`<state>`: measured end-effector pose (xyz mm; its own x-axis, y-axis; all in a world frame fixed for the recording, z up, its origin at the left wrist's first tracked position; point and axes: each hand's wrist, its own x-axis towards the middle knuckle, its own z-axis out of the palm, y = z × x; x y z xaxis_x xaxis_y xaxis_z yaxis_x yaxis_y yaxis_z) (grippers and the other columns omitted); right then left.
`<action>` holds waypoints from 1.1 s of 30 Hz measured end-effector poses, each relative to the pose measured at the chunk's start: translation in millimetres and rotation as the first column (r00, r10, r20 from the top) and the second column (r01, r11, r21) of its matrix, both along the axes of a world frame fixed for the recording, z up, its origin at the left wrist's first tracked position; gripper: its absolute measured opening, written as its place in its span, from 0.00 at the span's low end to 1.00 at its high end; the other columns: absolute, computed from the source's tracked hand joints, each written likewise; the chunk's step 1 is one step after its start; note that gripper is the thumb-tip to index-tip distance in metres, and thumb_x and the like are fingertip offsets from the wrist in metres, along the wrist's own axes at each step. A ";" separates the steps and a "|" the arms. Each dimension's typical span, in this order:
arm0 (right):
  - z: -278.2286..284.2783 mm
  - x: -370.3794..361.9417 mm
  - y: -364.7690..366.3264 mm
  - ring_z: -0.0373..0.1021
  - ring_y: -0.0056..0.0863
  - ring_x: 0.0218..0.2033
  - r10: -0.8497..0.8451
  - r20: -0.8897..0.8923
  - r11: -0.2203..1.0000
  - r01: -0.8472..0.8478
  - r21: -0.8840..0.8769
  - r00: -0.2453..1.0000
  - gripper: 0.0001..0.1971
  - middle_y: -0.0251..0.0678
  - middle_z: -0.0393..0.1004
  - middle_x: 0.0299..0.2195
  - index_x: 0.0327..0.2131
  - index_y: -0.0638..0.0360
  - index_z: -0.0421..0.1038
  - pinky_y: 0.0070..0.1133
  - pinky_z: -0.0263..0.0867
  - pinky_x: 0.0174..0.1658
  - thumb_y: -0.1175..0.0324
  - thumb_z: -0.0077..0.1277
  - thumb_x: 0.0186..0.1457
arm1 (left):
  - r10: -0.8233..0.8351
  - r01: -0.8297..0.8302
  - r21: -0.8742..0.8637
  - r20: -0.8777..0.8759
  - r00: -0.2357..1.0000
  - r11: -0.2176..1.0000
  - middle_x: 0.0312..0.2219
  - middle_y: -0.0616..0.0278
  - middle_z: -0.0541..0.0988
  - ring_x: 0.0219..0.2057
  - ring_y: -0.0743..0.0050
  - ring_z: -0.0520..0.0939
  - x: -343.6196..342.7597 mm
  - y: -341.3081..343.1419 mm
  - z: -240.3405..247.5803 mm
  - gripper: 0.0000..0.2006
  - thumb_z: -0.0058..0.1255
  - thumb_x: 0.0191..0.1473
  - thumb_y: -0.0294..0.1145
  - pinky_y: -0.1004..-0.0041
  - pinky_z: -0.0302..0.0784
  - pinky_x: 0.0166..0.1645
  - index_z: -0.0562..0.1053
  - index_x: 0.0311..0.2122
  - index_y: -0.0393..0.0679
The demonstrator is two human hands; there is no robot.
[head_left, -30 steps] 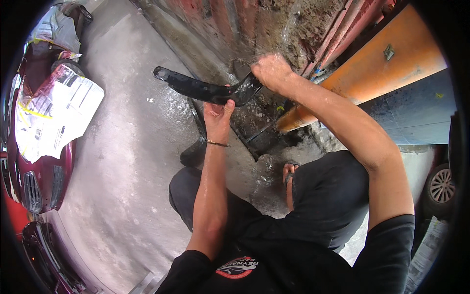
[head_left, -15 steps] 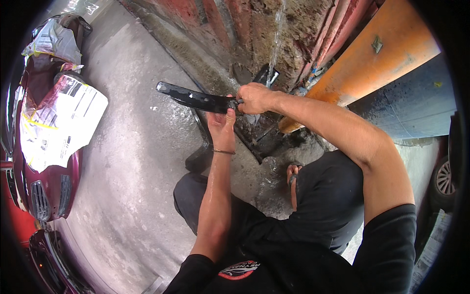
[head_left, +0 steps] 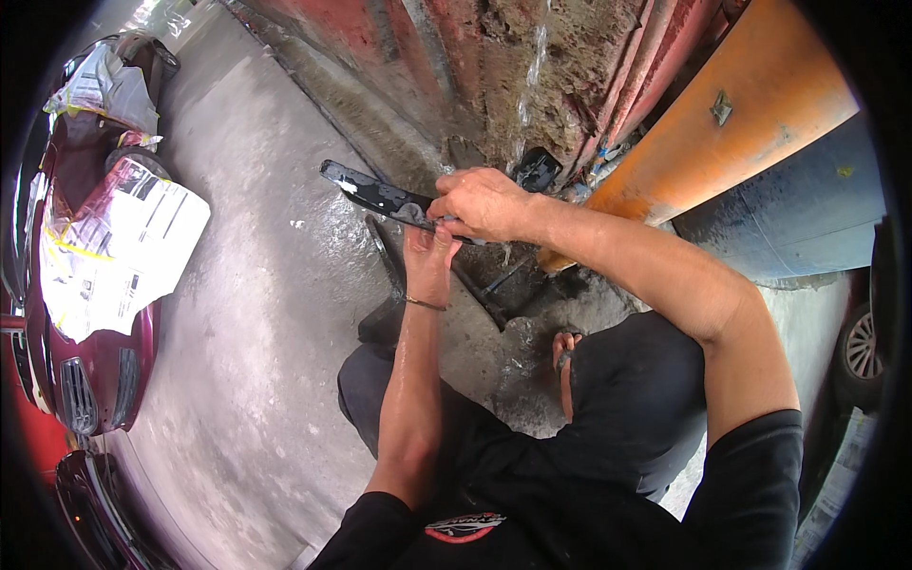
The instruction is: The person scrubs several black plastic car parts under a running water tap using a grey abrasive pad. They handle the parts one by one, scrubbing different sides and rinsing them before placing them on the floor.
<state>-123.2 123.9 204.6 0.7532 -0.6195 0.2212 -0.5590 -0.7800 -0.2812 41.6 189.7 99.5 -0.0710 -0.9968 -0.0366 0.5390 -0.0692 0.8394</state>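
A long, narrow black trim piece (head_left: 366,187), wet and with whitish patches, slants from upper left toward lower right in front of me. My left hand (head_left: 430,261) grips it from below near its right part, thumb up along the side. Over the same part lies my right hand (head_left: 483,202), fingers bent down and pressed together on the top face. A greyish patch shows by its fingertips; whether that is a thin sheet or suds I cannot tell. The piece's right end is mostly hidden behind my hands.
A thin water stream (head_left: 528,100) falls down the rough wall (head_left: 494,57) behind a black container (head_left: 537,169). An orange pipe (head_left: 722,104) and a blue drum (head_left: 798,209) stand right. Paper-masked maroon car parts (head_left: 133,332) lie left on the wet concrete floor (head_left: 256,285).
My right hand has shifted left from the piece's end onto its top face. The piece has tilted, its left tip moving slightly right, and the black container shows more.
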 end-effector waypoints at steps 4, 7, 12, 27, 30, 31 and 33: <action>8.2 12.7 -4.4 0.77 0.46 0.41 -0.052 -0.259 0.997 0.064 0.036 0.964 0.12 0.41 0.78 0.36 0.40 0.51 0.82 0.38 0.73 0.47 0.59 0.59 0.55 | 0.085 -0.090 -0.080 -0.068 0.994 0.993 0.54 0.64 0.76 0.54 0.68 0.79 8.3 -5.5 13.5 0.28 0.60 0.61 0.45 0.61 0.77 0.57 0.65 0.60 0.47; 10.5 5.0 -4.5 0.77 0.47 0.42 -0.119 -0.187 0.979 0.146 0.142 0.975 0.12 0.42 0.78 0.36 0.42 0.52 0.81 0.38 0.72 0.47 0.61 0.58 0.55 | 0.164 -0.163 -0.123 -0.003 0.987 0.979 0.52 0.63 0.77 0.53 0.68 0.79 18.4 -9.8 17.5 0.29 0.57 0.61 0.49 0.64 0.77 0.56 0.64 0.60 0.45; 17.6 25.3 -5.9 0.72 0.45 0.49 -0.043 0.206 0.990 0.015 0.138 0.978 0.14 0.41 0.75 0.42 0.47 0.55 0.78 0.37 0.69 0.52 0.62 0.56 0.59 | 0.172 -0.177 -0.152 -0.047 0.984 0.972 0.48 0.67 0.74 0.48 0.77 0.77 22.3 -16.8 14.0 0.31 0.60 0.61 0.49 0.75 0.73 0.52 0.63 0.61 0.44; 25.2 26.3 -14.9 0.76 0.49 0.42 -0.345 0.400 0.923 0.231 0.307 0.849 0.14 0.51 0.77 0.38 0.46 0.56 0.79 0.38 0.73 0.48 0.63 0.54 0.60 | 0.146 -0.150 -0.038 -0.093 0.985 0.988 0.55 0.68 0.72 0.56 0.76 0.73 2.9 -17.8 15.0 0.24 0.51 0.69 0.40 0.70 0.68 0.62 0.62 0.65 0.44; 44.9 42.4 -15.1 0.75 0.49 0.46 -0.312 0.450 0.915 0.138 0.379 0.836 0.16 0.51 0.76 0.43 0.50 0.57 0.78 0.35 0.71 0.51 0.65 0.53 0.61 | 0.182 -0.189 -0.056 -0.104 0.978 0.980 0.54 0.68 0.72 0.57 0.74 0.73 6.6 -18.0 11.7 0.23 0.49 0.69 0.39 0.68 0.68 0.63 0.62 0.64 0.44; 36.0 40.0 -14.4 0.74 0.46 0.47 -0.238 0.444 0.941 0.090 0.328 0.864 0.17 0.50 0.76 0.45 0.52 0.58 0.76 0.34 0.71 0.52 0.66 0.53 0.61 | 0.203 -0.216 -0.054 -0.178 0.963 0.975 0.53 0.67 0.73 0.56 0.73 0.73 1.9 -19.5 18.2 0.22 0.48 0.70 0.40 0.68 0.69 0.62 0.62 0.64 0.44; 9.8 39.9 -12.7 0.74 0.42 0.49 -0.076 0.422 0.974 -0.024 0.226 0.904 0.20 0.48 0.74 0.49 0.57 0.60 0.72 0.32 0.70 0.54 0.68 0.52 0.62 | 0.211 -0.239 -0.063 -0.292 0.933 0.969 0.52 0.66 0.73 0.55 0.74 0.74 0.5 -22.6 25.8 0.21 0.48 0.70 0.39 0.68 0.69 0.61 0.63 0.62 0.43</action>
